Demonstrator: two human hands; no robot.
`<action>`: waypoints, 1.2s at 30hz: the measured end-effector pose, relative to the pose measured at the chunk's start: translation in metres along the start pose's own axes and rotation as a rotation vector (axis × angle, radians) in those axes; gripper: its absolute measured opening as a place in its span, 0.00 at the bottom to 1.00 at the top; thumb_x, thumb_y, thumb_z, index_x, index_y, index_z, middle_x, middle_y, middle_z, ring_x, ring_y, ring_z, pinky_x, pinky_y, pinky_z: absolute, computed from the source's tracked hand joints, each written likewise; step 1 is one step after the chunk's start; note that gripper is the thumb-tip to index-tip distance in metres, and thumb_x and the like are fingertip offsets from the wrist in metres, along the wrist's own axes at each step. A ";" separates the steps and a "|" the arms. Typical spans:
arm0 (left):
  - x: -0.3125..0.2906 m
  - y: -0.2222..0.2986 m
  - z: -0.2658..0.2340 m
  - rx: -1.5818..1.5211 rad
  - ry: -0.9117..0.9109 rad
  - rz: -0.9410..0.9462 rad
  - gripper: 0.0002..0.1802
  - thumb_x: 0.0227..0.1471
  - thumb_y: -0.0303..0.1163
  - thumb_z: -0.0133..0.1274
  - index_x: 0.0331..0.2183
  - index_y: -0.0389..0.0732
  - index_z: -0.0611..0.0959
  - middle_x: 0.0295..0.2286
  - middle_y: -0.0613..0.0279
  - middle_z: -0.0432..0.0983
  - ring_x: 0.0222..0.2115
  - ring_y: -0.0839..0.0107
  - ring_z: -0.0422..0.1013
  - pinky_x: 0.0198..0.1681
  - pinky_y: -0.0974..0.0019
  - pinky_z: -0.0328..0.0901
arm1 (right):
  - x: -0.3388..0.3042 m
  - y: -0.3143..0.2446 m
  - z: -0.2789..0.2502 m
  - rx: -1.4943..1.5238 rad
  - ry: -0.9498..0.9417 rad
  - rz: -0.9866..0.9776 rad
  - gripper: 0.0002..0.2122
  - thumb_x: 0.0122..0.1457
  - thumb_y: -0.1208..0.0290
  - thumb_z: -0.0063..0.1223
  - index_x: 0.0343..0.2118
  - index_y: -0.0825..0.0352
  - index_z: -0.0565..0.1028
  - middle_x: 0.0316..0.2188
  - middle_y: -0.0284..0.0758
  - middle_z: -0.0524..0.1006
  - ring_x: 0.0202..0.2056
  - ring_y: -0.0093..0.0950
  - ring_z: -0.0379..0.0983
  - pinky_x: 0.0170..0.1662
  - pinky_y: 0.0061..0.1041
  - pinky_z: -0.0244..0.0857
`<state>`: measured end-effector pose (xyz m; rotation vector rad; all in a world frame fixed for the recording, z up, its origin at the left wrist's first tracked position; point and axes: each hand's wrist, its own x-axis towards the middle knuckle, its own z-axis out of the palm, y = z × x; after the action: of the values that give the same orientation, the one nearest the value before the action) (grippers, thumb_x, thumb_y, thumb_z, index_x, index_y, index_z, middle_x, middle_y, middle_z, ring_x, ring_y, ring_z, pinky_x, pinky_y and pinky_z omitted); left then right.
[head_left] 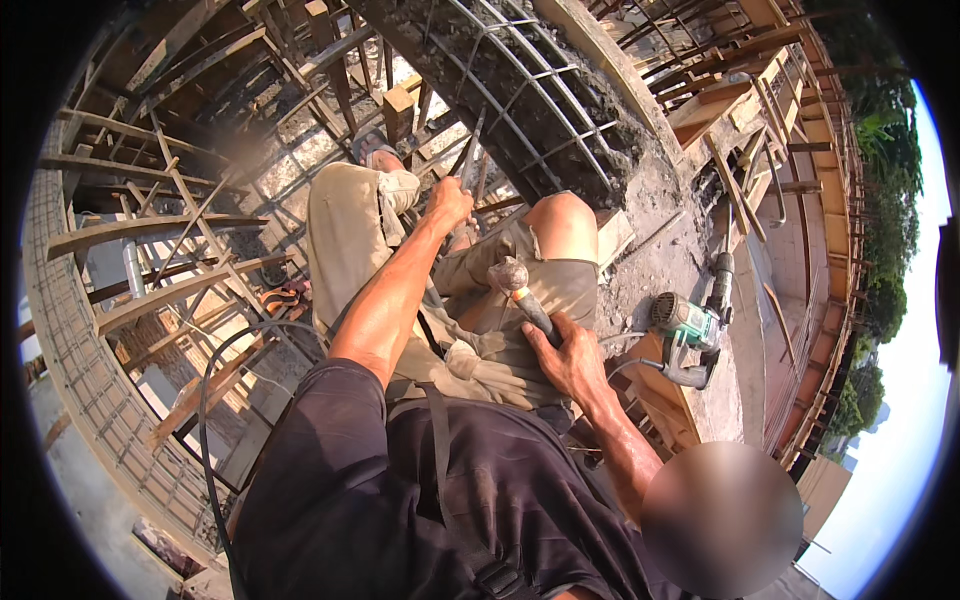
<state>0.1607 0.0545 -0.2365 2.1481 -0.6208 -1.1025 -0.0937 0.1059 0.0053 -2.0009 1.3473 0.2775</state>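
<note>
My left hand (450, 205) is closed round a thin metal chisel (473, 150), which points up and away toward the concrete beam. Its tip lies close to the beam's near side; whether it touches I cannot tell. Above my lap, my right hand (572, 358) grips a short-handled hammer (532, 308) with its worn, dusty head (508, 274) raised beside my bare knee. Rough concrete with a grid of exposed steel bars (540, 75) lies beyond my knees. Pale work gloves (490, 378) hang at my waist.
A green rotary hammer (690, 325) rests on the concrete ledge to my right. Wooden props and boards (160, 228) crisscross an opening below left. A black cable (205, 400) loops beside my left arm. Loose timber (735, 110) is piled at the far right.
</note>
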 end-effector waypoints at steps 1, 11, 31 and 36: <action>0.001 -0.005 -0.008 0.053 -0.029 0.013 0.25 0.52 0.35 0.56 0.50 0.32 0.78 0.41 0.40 0.79 0.43 0.50 0.77 0.48 0.57 0.69 | 0.002 0.001 0.002 -0.003 0.003 0.004 0.23 0.59 0.51 0.55 0.38 0.72 0.77 0.23 0.53 0.77 0.29 0.48 0.77 0.35 0.43 0.67; -0.036 -0.005 0.001 0.131 -0.218 -0.021 0.17 0.50 0.35 0.57 0.40 0.34 0.84 0.40 0.40 0.79 0.47 0.50 0.74 0.49 0.55 0.69 | 0.006 0.001 0.011 0.043 0.079 0.012 0.21 0.59 0.53 0.56 0.37 0.73 0.77 0.20 0.50 0.76 0.23 0.41 0.76 0.31 0.39 0.65; -0.038 -0.044 0.048 0.328 -0.257 -0.007 0.15 0.52 0.33 0.56 0.40 0.35 0.85 0.36 0.41 0.81 0.42 0.51 0.78 0.44 0.56 0.69 | 0.006 0.005 0.017 0.038 0.122 -0.021 0.22 0.58 0.52 0.56 0.37 0.72 0.77 0.24 0.58 0.77 0.31 0.56 0.76 0.35 0.48 0.68; -0.037 0.021 0.007 -0.005 -0.127 0.064 0.19 0.55 0.32 0.51 0.48 0.34 0.79 0.40 0.39 0.79 0.43 0.49 0.76 0.46 0.52 0.69 | 0.005 0.006 0.013 0.069 0.125 0.021 0.21 0.58 0.52 0.56 0.35 0.72 0.76 0.21 0.58 0.75 0.29 0.56 0.75 0.33 0.48 0.67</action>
<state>0.1326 0.0619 -0.2052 2.0514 -0.7378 -1.2107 -0.0947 0.1098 -0.0098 -1.9756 1.4359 0.1159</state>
